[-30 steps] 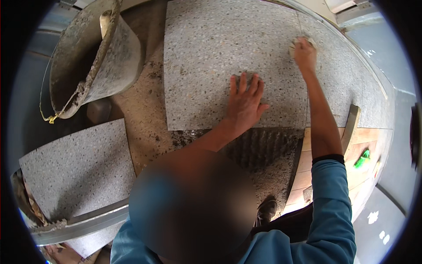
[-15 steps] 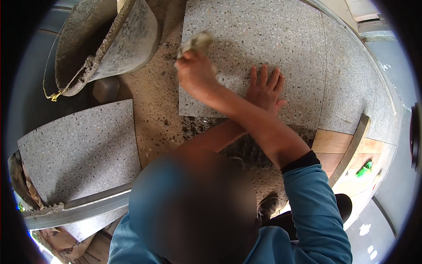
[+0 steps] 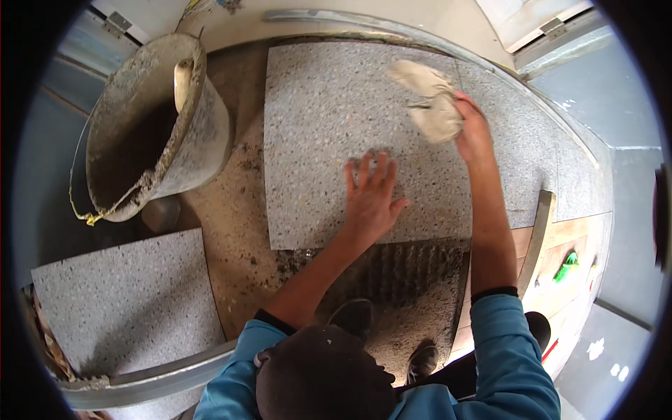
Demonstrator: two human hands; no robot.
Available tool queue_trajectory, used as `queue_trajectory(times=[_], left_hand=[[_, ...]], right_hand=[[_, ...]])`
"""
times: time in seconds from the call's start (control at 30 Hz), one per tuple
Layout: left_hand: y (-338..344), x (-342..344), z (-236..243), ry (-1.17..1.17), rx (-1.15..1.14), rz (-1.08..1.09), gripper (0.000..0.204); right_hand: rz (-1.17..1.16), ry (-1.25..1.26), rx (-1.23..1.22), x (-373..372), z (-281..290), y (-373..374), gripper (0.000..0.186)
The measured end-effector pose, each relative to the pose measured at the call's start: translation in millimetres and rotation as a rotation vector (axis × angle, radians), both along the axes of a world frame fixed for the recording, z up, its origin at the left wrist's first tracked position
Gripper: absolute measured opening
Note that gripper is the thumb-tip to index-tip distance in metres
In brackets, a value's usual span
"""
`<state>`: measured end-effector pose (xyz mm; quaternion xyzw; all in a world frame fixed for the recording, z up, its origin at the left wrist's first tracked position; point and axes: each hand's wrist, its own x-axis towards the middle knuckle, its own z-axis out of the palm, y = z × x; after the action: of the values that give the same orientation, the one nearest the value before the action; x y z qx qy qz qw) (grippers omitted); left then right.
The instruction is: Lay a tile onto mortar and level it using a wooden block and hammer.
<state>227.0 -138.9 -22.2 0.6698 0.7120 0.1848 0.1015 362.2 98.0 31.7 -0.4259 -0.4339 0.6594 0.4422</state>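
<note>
- Right hand [image 3: 474,131]: fingers closed on a crumpled beige cloth [image 3: 437,115], over the speckled grey tile [image 3: 343,112], right side.
- Left hand [image 3: 371,203]: fingers spread, over the tile's near half; contact unclear.
- Dark ridged mortar [image 3: 392,276]: along the tile's near edge.
- Mortar-crusted bucket [image 3: 210,143]: left of the tile.
</note>
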Motion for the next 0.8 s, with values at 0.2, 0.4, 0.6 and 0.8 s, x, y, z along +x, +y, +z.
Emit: queue_trajectory(times=[0.2,0.4,0.6,0.8], left_hand=[[9,-20,-6,0.035,-0.089,0.037,0.097],[11,-20,-6,0.046,-0.084,0.03,0.098],[20,-14,8,0.044,-0.133,0.005,0.098],[7,-26,4,0.056,-0.166,0.033,0.096]], right_hand=[[-0.319,-0.337,0.294,87,-51,112,0.034],[-0.158,-1.27,0.5,53,-88,144,0.038],[-0.074,-1.055,1.096,-72,-109,132,0.019],[0.351,-1.076,1.169,-232,-74,-15,0.024]])
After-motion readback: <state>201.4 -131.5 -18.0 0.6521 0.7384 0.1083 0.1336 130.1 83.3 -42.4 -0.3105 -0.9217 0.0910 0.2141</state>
